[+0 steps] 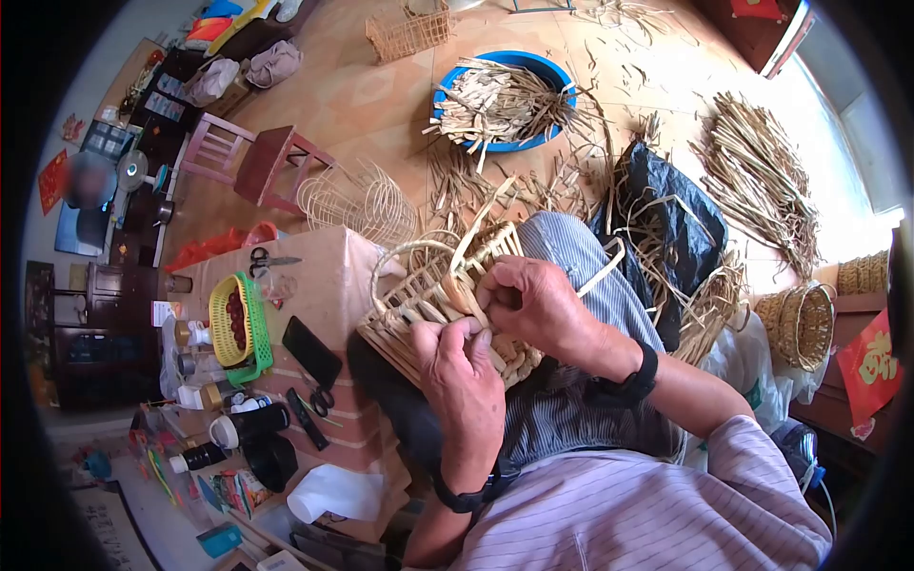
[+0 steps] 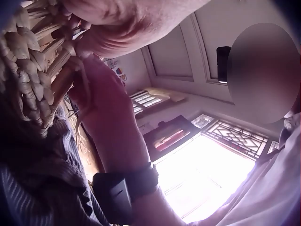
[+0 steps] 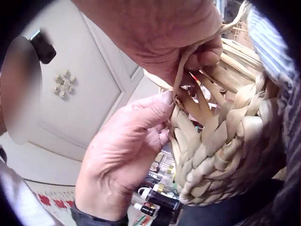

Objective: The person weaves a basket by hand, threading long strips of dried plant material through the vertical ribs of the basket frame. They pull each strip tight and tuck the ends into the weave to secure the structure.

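A half-woven straw basket (image 1: 405, 319) with a looped handle lies across the person's lap, its braided part showing in the right wrist view (image 3: 230, 146). The left hand (image 1: 462, 381) pinches the basket's edge between thumb and fingers; the right wrist view shows this hand (image 3: 129, 150) with its thumb tip at the top of the braid. Close beside it, the right hand (image 1: 547, 309) has its fingers curled round a thin straw strand (image 3: 181, 70), which runs down to the left thumb. In the left wrist view the right hand (image 2: 106, 108) is near the woven edge (image 2: 28, 70).
A table (image 1: 324, 247) at the left bears scissors (image 1: 271, 259), a green and yellow basket (image 1: 249, 366), a phone (image 1: 311, 350) and bottles. Beyond the lap are a blue basin (image 1: 547, 68) of straw, a wire frame (image 1: 357, 205), black plastic (image 1: 676, 224) and straw bundles (image 1: 762, 171).
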The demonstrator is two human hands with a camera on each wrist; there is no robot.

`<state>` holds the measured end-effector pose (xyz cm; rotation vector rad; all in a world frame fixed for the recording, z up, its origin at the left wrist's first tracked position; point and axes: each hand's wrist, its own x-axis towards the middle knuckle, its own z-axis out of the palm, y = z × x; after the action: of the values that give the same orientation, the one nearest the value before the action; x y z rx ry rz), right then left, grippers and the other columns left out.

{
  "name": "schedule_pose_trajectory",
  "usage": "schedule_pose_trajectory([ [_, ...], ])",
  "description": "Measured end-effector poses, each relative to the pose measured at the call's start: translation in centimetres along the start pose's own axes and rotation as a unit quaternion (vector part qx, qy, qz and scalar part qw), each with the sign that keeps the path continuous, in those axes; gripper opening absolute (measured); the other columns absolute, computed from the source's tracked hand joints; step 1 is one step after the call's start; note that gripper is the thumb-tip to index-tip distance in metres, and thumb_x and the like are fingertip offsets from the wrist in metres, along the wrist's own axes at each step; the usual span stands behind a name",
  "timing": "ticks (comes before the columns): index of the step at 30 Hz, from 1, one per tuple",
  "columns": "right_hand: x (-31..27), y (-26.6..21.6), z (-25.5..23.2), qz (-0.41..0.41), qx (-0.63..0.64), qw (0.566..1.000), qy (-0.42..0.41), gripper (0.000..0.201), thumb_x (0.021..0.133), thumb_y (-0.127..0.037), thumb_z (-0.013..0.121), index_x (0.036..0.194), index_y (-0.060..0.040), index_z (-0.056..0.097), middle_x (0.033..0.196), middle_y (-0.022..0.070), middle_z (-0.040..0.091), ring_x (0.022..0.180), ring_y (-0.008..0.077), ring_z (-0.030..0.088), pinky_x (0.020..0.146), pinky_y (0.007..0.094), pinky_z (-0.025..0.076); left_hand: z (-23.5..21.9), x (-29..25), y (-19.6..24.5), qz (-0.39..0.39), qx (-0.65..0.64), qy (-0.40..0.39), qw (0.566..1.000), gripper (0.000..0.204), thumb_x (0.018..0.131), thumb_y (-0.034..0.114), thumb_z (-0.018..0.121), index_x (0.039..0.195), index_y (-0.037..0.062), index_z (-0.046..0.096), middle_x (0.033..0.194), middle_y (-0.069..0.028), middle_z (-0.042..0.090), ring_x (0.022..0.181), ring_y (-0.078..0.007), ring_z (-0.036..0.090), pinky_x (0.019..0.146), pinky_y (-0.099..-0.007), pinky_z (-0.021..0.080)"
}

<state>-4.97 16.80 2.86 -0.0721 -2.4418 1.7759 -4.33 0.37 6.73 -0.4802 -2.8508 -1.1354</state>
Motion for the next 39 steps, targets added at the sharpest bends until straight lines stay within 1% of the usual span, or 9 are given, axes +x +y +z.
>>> schedule_pose_trajectory([
  [6, -0.6, 0.3, -0.3, -0.096, -0.074, 0.993, 0.006, 0.021, 0.094, -0.012, 0.079, 0.114, -0.0071, 0.080, 0.095, 0.0154, 0.076, 0.090, 0.0374, 0.077, 0.076, 0.0415, 0.061, 0.0, -0.1, -0.1, -0.014, -0.025, 0.008, 1.000, 0.018, 0.095, 0.002, 0.079, 0.109, -0.0040, 0.069, 0.106, -0.0182, 0.058, 0.100, -0.0398, 0.062, 0.091, -0.0478, 0.050],
  [9, -0.8, 0.3, -0.9, 0.002, 0.004, 0.998, -0.066, 0.023, 0.099, -0.013, 0.079, 0.121, -0.0056, 0.079, 0.093, 0.0149, 0.077, 0.086, 0.0314, 0.078, 0.079, 0.0388, 0.061, -0.1, -0.1, 0.0, -0.020, -0.030, 0.003, 0.999, 0.019, 0.094, 0.000, 0.078, 0.110, -0.0037, 0.069, 0.107, -0.0187, 0.057, 0.101, -0.0404, 0.062, 0.093, -0.0486, 0.050],
  [12, 0.0, 0.8, -1.8, 0.017, 0.103, 0.985, -0.138, 0.023, 0.102, -0.013, 0.079, 0.124, -0.0047, 0.078, 0.089, 0.0129, 0.076, 0.079, 0.0219, 0.074, 0.078, 0.0371, 0.060, -0.2, 0.0, 0.1, -0.024, -0.027, -0.009, 0.999, 0.018, 0.095, -0.001, 0.076, 0.111, -0.0034, 0.068, 0.108, -0.0193, 0.057, 0.103, -0.0413, 0.062, 0.094, -0.0496, 0.050],
  [18, 0.3, -0.1, -2.0, 0.034, 0.040, 0.988, -0.142, 0.016, 0.105, -0.009, 0.075, 0.119, -0.0005, 0.077, 0.081, 0.0057, 0.074, 0.075, 0.0100, 0.066, 0.071, 0.0344, 0.059, -1.5, 0.3, -0.1, -0.005, -0.004, -0.053, 0.999, 0.016, 0.099, 0.001, 0.071, 0.115, -0.0014, 0.067, 0.112, -0.0198, 0.056, 0.105, -0.0429, 0.063, 0.094, -0.0512, 0.050],
  [22, -0.2, 0.1, -1.6, -0.104, -0.065, 0.990, -0.063, 0.017, 0.098, -0.012, 0.078, 0.110, -0.0007, 0.075, 0.078, 0.0155, 0.069, 0.065, 0.0243, 0.067, 0.065, 0.0382, 0.055, -2.3, 0.7, 0.4, 0.006, 0.020, -0.076, 0.997, 0.019, 0.101, 0.002, 0.071, 0.119, -0.0002, 0.067, 0.115, -0.0197, 0.056, 0.105, -0.0426, 0.065, 0.092, -0.0519, 0.052],
  [28, -2.6, -0.2, -2.8, -0.027, -0.061, 0.994, -0.087, 0.016, 0.102, -0.015, 0.078, 0.110, -0.0014, 0.075, 0.075, 0.0099, 0.069, 0.063, 0.0178, 0.067, 0.060, 0.0335, 0.053, -2.4, 0.5, -0.1, 0.055, 0.069, -0.082, 0.993, 0.022, 0.100, -0.002, 0.072, 0.121, 0.0020, 0.071, 0.112, -0.0168, 0.054, 0.099, -0.0373, 0.066, 0.087, -0.0492, 0.055],
  [32, -4.6, 3.0, -2.7, 0.181, 0.262, 0.939, -0.126, 0.013, 0.111, -0.017, 0.073, 0.111, -0.0042, 0.075, 0.083, -0.0063, 0.070, 0.068, 0.0004, 0.059, 0.058, 0.0202, 0.048, -2.6, 0.5, -1.2, 0.074, 0.073, -0.111, 0.988, 0.029, 0.093, -0.008, 0.070, 0.120, 0.0015, 0.076, 0.109, -0.0162, 0.053, 0.095, -0.0363, 0.065, 0.086, -0.0484, 0.055],
  [35, -5.3, 3.1, -2.2, 0.186, 0.266, 0.941, -0.092, 0.011, 0.112, -0.014, 0.071, 0.110, -0.0034, 0.075, 0.080, -0.0045, 0.069, 0.064, 0.0027, 0.057, 0.057, 0.0221, 0.047, -2.8, 0.2, -1.2, 0.079, 0.083, -0.118, 0.986, 0.035, 0.090, -0.011, 0.068, 0.121, 0.0019, 0.078, 0.108, -0.0166, 0.053, 0.094, -0.0361, 0.064, 0.086, -0.0478, 0.055],
  [39, -4.3, 3.6, -2.4, 0.116, 0.248, 0.958, -0.089, 0.016, 0.113, -0.018, 0.072, 0.111, -0.0023, 0.074, 0.096, -0.0042, 0.071, 0.083, 0.0035, 0.063, 0.075, 0.0239, 0.055, -2.7, 0.2, -1.2, 0.097, 0.089, -0.111, 0.985, 0.037, 0.090, -0.013, 0.065, 0.121, 0.0016, 0.078, 0.109, -0.0171, 0.052, 0.096, -0.0357, 0.063, 0.088, -0.0476, 0.054],
])
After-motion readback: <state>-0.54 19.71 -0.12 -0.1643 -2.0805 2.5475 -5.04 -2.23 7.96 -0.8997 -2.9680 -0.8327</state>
